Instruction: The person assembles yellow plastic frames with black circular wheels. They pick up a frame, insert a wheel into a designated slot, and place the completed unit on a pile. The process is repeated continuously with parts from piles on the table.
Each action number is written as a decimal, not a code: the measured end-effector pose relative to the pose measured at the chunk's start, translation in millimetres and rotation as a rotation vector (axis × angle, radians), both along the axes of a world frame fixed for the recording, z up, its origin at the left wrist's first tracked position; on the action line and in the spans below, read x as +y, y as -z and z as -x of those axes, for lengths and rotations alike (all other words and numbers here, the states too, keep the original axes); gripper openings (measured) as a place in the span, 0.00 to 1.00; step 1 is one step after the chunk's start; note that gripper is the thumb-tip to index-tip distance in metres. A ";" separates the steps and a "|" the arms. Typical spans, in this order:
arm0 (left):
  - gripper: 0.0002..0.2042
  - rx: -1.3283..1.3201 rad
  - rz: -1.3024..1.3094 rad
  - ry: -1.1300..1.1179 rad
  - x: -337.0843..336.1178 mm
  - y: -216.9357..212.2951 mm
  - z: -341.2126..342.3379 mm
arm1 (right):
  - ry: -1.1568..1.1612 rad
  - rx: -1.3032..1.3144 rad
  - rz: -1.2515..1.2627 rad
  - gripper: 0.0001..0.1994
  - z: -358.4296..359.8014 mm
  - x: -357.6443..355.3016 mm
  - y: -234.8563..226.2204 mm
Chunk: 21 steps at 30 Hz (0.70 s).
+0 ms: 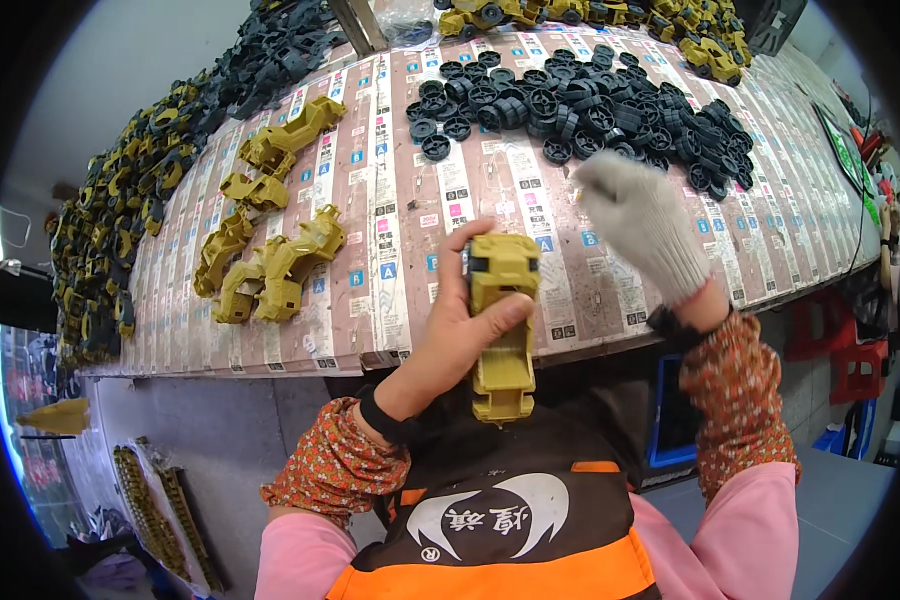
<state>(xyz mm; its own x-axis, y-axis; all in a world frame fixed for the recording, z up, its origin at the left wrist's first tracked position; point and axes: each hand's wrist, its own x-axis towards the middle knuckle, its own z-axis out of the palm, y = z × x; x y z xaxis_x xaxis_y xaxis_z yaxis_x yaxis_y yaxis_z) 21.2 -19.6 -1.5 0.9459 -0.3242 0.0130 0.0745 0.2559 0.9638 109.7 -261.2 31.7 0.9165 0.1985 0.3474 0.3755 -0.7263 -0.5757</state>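
My left hand (453, 325) is bare and wrapped round a yellow toy truck body (503, 375). Its thumb lies across the truck, which I hold lengthwise over the table's near edge, cab end pointing away from me. A knitted, light grey glove covers my right hand (642, 222), raised to the right of the truck at the near side of a heap of black toy wheels (580, 105). Its fingers are curled in, and whatever they may hold is hidden. No contact shows between my right hand and the truck.
Several loose yellow truck bodies (270, 265) lie left of centre on the patterned table cover (370, 310). Yellow and black parts are piled along the left edge (105, 230). More yellow trucks with wheels (710, 60) stand along the far edge. Red stools (858, 370) are below right.
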 end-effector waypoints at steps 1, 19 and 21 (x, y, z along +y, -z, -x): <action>0.38 0.050 0.045 -0.060 2.5 -1.8 1.1 | 0.076 -0.094 0.266 0.08 -22.3 -14.7 6.4; 0.34 0.233 0.445 -0.346 19.2 -0.2 -7.4 | -0.088 0.682 -0.307 0.15 31.3 16.9 -15.2; 0.34 0.201 0.452 -0.362 17.4 -1.9 -9.8 | -0.180 0.646 -0.465 0.14 58.6 36.9 -6.1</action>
